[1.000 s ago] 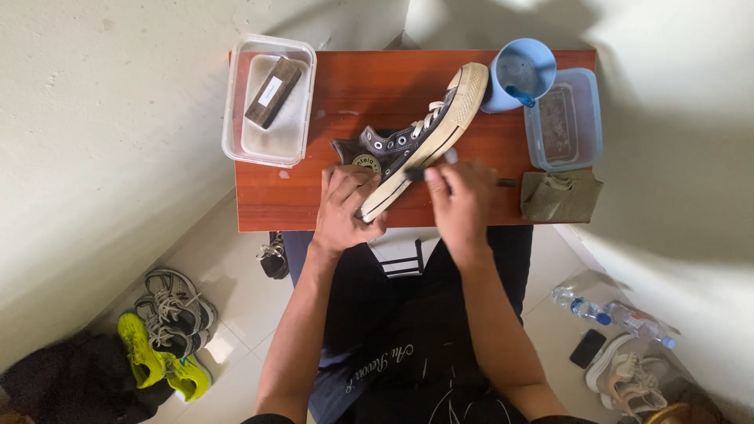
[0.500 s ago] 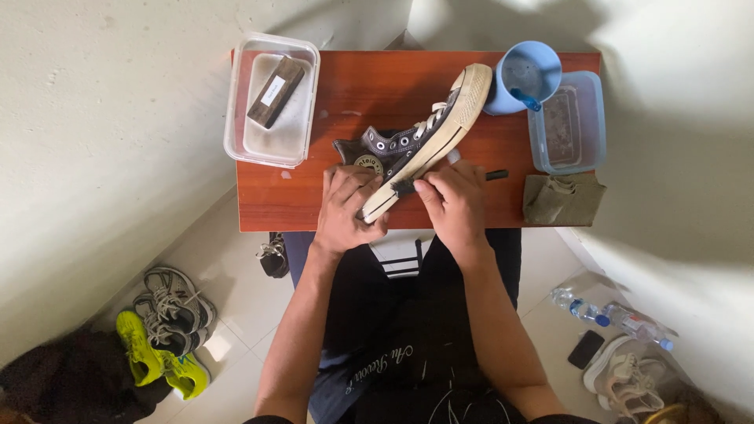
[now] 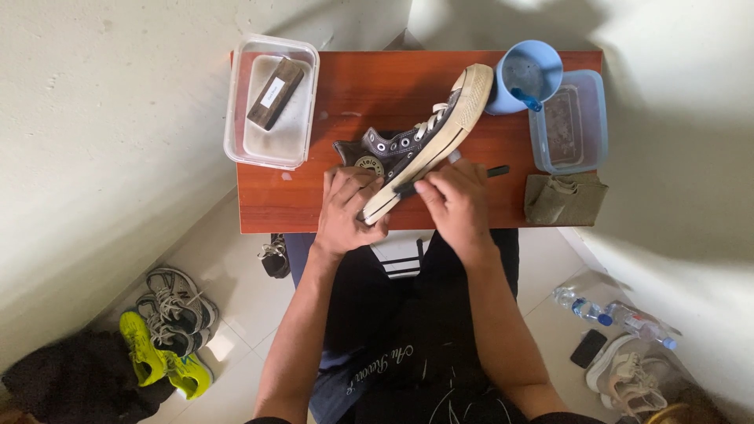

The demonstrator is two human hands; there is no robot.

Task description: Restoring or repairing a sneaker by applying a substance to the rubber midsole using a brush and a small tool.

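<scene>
A dark grey high-top sneaker [image 3: 408, 145] with white laces and a white rubber sole lies tilted on its side on the small red-brown table [image 3: 353, 86]. My left hand [image 3: 349, 210] grips its heel end at the table's front edge. My right hand [image 3: 454, 202] holds a thin black brush [image 3: 493, 170] whose head end rests against the white sole edge near the heel; the handle sticks out to the right.
A clear tub [image 3: 271, 102] with a dark block stands back left. A blue mug [image 3: 525, 77], a blue-lidded container [image 3: 567, 119] and an olive cloth [image 3: 564, 198] are at the right. Shoes [image 3: 169, 330] lie on the floor left; bottles [image 3: 609, 314], a phone and a shoe right.
My right hand has slid with the brush down along the sole toward the heel. The left hand and the sneaker have stayed in place.
</scene>
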